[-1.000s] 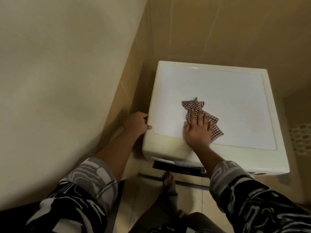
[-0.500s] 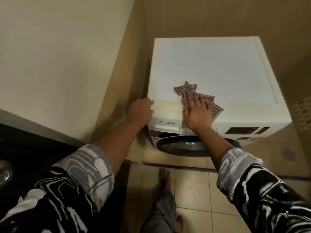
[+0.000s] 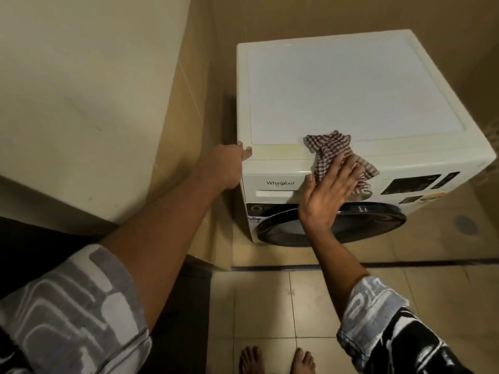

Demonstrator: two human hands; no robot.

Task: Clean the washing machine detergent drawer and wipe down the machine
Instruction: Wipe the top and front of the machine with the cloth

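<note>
A white front-loading washing machine (image 3: pixel 351 85) stands against the tiled wall. Its detergent drawer (image 3: pixel 272 187) sits closed at the front's upper left, under the brand name. A checked brown-and-white cloth (image 3: pixel 329 149) drapes over the front top edge. My right hand (image 3: pixel 326 193) lies flat with fingers spread, pressing the cloth's lower part against the front panel, just right of the drawer. My left hand (image 3: pixel 229 166) grips the machine's front left corner, thumb on top. The dark round door (image 3: pixel 351 225) is below my right hand.
A cream wall or cabinet (image 3: pixel 94 90) fills the left, leaving a narrow gap beside the machine. The dark control display (image 3: pixel 413 183) is at the front's right. Beige floor tiles (image 3: pixel 256 306) lie in front, with my bare feet (image 3: pixel 278 360) at the bottom edge.
My right hand has slid the cloth from the top surface over the front edge onto the front panel. The view has pulled back, showing the front. My left hand has stayed on the corner.
</note>
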